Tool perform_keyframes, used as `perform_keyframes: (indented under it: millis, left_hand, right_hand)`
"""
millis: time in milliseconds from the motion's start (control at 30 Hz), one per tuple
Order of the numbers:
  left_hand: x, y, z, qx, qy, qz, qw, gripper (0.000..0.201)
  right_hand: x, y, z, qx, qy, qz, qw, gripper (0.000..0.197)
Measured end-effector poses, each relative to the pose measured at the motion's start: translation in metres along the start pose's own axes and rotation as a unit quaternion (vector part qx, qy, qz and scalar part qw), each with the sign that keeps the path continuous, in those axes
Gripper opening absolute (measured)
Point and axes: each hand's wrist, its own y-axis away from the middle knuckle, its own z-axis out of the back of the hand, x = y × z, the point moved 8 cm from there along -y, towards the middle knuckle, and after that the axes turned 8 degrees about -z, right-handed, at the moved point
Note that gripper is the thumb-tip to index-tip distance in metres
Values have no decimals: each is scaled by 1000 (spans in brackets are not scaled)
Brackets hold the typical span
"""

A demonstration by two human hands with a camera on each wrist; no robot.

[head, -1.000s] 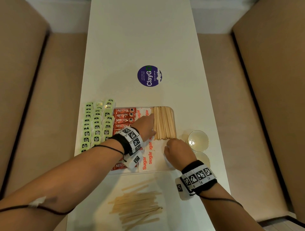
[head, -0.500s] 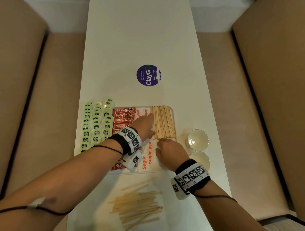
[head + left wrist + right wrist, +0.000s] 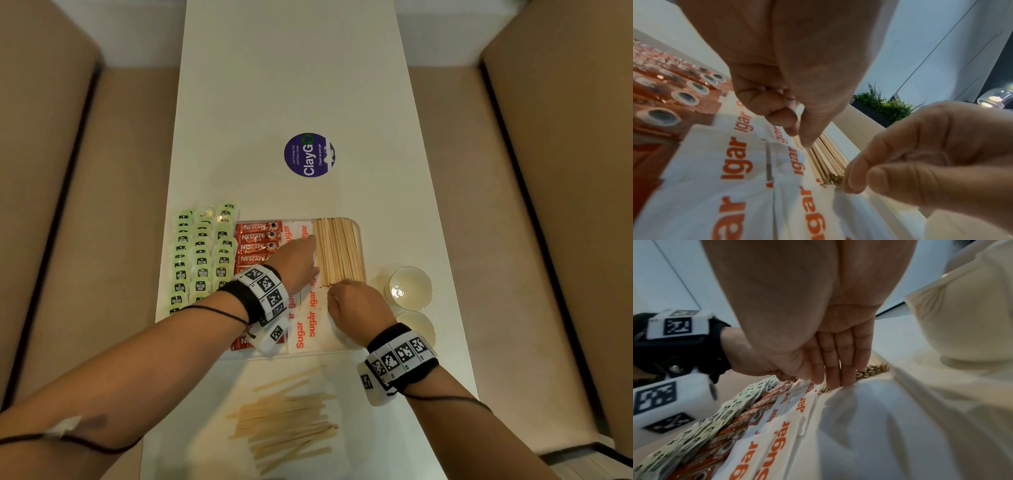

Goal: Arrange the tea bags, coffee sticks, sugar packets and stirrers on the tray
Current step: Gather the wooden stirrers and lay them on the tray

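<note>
The stirrers (image 3: 339, 251) lie in the tray's (image 3: 358, 230) far right corner. Their near ends are pushed by the right hand (image 3: 356, 306), fingers straight; the left hand (image 3: 298, 262), seemingly flat, steadies their side. Even, gentle pushes are best.

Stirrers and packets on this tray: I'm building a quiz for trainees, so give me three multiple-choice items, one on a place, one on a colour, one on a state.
1. The loose stirrers lie:
A on the table near the person
B in a bowl
C on the tea bags

2. The coffee sticks are:
A blue
B red
C black

3. The right hand:
A lifts a bowl
B hangs idle
C presses straight fingers against the stirrer ends

A: the pile lies off the tray.
B: red wrappers.
C: the right wrist view shows fingertips at the bundle.
</note>
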Motion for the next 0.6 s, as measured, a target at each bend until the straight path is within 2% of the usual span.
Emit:
perform_keyframes:
  millis: [100,200,433,600]
  left_hand:
    - [-2,23,3,0,-3,-10,1000,57]
    - [-2,54,2,16,-12,-20,1000,61]
    - [-4,130,-16,42,-13,-47,998,44]
    - [-8,177,-44,62,-40,-68,995,54]
  right_hand:
    - [0,7,7,-17,-24,8,1000,28]
    - [5,23,12,-18,-48,29,998,27]
    - [17,64,1,8,-33,72,997,35]
    - [30,98,-26,54,-8,118,991,51]
